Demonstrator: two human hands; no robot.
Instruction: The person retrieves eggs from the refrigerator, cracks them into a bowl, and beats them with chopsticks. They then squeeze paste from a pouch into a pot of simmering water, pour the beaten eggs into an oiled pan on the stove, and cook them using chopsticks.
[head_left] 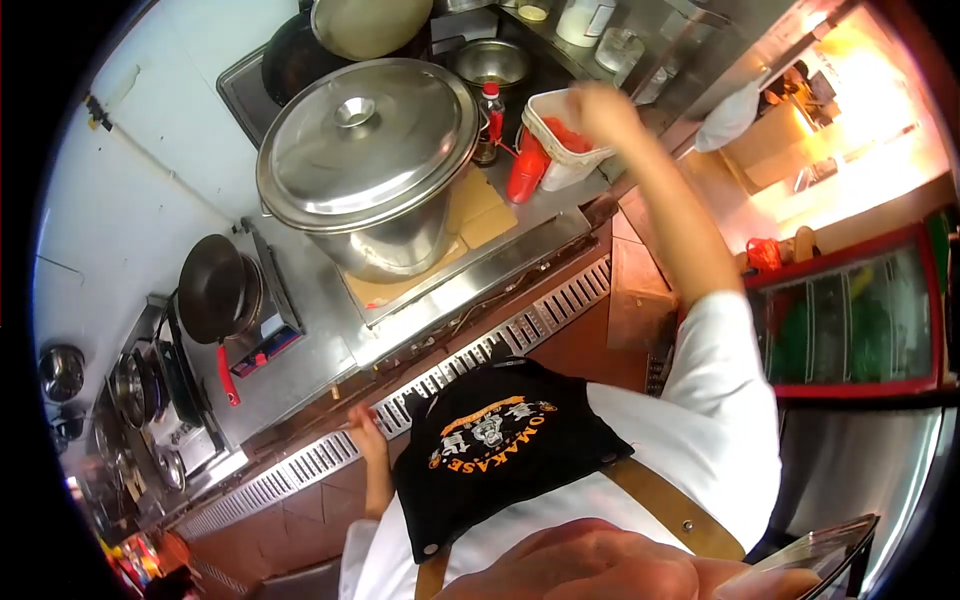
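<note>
My right hand (607, 118) is over the rim of a white plastic tub (568, 178) at the counter's right end. It is smeared by motion and its fingers are hidden, so a grip cannot be made out. Red material (562, 136) shows inside the tub, and a glossy red thing (528, 168) of unclear kind lies against its outer left side. A small bottle with a red cap (491, 104) stands left of the tub. Low beside my apron, away from the counter items, my left hand (368, 436) hangs with its fingers apart, holding nothing visible.
A large lidded steel stockpot (370, 140) stands on cardboard (485, 208) on the steel counter (310, 290). Left of it is a dark frying pan (215, 285) with a red handle. A steel bowl (490, 62) sits behind. A floor grate (480, 350) runs along the counter; a red-framed glass-door cabinet (850, 310) is at right.
</note>
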